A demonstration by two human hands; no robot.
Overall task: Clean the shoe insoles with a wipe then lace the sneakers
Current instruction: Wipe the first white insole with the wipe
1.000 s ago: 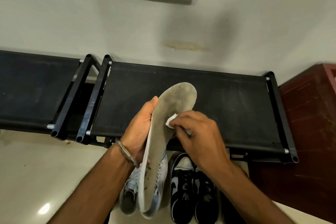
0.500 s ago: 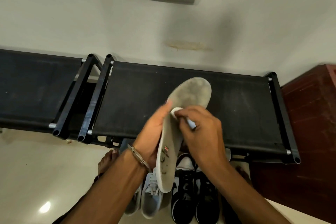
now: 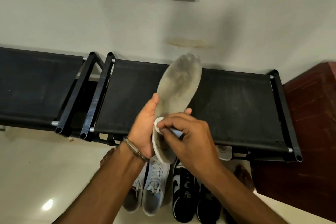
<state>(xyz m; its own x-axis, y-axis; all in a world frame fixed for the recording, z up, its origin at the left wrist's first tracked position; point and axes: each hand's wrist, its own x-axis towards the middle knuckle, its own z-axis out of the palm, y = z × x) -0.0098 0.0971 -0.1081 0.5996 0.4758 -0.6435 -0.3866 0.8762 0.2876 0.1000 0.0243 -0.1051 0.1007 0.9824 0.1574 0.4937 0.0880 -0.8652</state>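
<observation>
Black fabric-topped surface (image 3: pixel 236 107) on a tubular frame, against a pale wall. Left hand (image 3: pixel 143 129), wearing a metal bangle (image 3: pixel 135 149), grips the grey, scuffed foam insole (image 3: pixel 179 87) upright by its heel half. Right hand (image 3: pixel 189 138) pinches a small white wipe (image 3: pixel 157 123) against the insole. Below: laced grey suede sneakers (image 3: pixel 151 192), then black-and-white sneakers (image 3: pixel 192 196), on the glossy floor.

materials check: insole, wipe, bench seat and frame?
Insole: likely foam under a fabric top, matte grey-white; it holds its shape and shows dark soiling. Wipe: thin white non-woven or tissue, bunched under the right hand's fingers. Bench seat: taut black fabric, matte, dusty. Frame: black tube, probably painted metal, glossy, with silver fittings.
</observation>
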